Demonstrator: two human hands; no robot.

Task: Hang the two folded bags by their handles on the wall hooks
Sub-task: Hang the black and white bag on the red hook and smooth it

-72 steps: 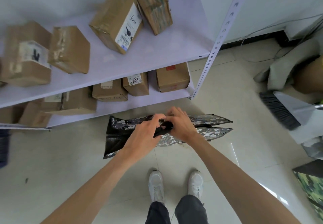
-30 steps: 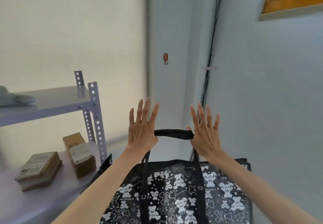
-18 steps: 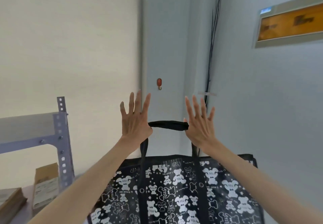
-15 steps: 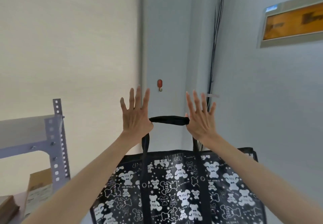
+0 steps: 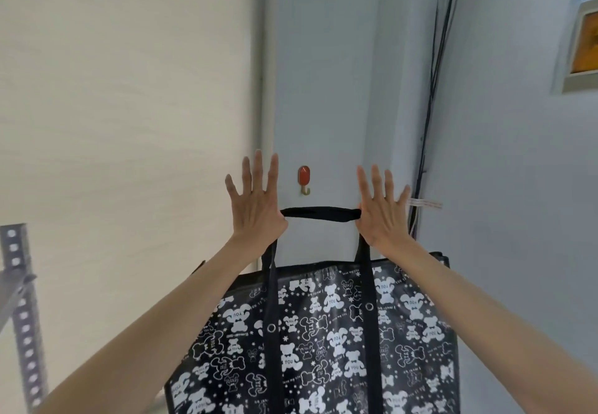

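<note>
A black bag (image 5: 323, 345) printed with white bears hangs below my raised hands. Its black handle (image 5: 320, 213) is stretched flat between them, caught at my thumbs, while my fingers are spread and point up. My left hand (image 5: 255, 206) holds the handle's left end and my right hand (image 5: 382, 214) the right end. A red wall hook (image 5: 304, 179) with a brass tip sits on the grey wall just above the handle's middle, apart from it. Only this one bag is in view.
A grey perforated shelf upright (image 5: 22, 316) stands at the lower left. Black cables (image 5: 433, 90) run down the wall corner to the right of the hook. A framed orange picture (image 5: 582, 41) hangs at the far right.
I picked the bag up off the floor and lifted it toward the wall. Over the last second the hook has come close, now sitting just above the handle between my hands.
</note>
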